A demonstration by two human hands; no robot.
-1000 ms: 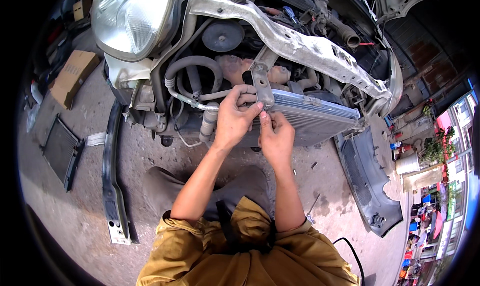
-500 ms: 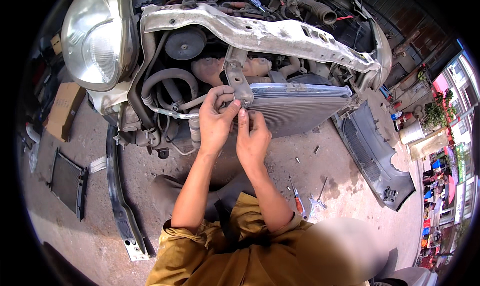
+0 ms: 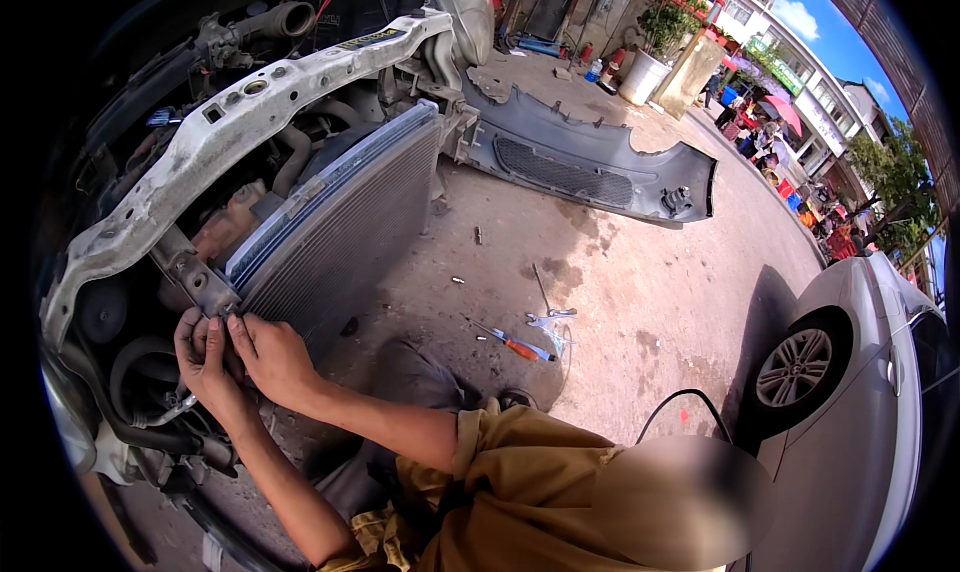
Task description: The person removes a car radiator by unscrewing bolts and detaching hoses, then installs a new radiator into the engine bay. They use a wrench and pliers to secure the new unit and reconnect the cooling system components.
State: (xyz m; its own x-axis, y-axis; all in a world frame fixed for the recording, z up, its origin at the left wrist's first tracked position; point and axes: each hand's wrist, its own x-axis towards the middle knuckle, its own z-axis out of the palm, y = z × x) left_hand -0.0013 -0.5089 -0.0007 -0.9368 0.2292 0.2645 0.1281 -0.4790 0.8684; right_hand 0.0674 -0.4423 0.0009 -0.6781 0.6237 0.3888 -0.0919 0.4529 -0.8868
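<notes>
Both hands meet at the lower end of a metal bracket point(image 3: 191, 277), by the top corner of a finned radiator-like panel point(image 3: 345, 207) on an opened car front. My left hand point(image 3: 207, 362) has its fingers curled against the bracket's end, the thumb upright. My right hand point(image 3: 272, 362), just right of it, pinches at the same spot with thumb and finger. Whatever small part lies between the fingertips is too hidden to name. The pale crossbeam point(image 3: 170, 177) arches above, with dark hoses point(image 3: 135, 367) below and left of the hands.
On the pavement lie a detached bumper point(image 3: 560, 172), an orange-handled screwdriver point(image 3: 520, 348) and other small tools point(image 3: 550, 318). A silver car point(image 3: 830, 452) stands at the right. Behind are a white planter point(image 3: 645, 77) and a street with people point(image 3: 770, 137) and umbrellas.
The view has swung to the right, so the engine bay sits further left and the silver car and street show more fully. Both hands remain at the bracket's end.
</notes>
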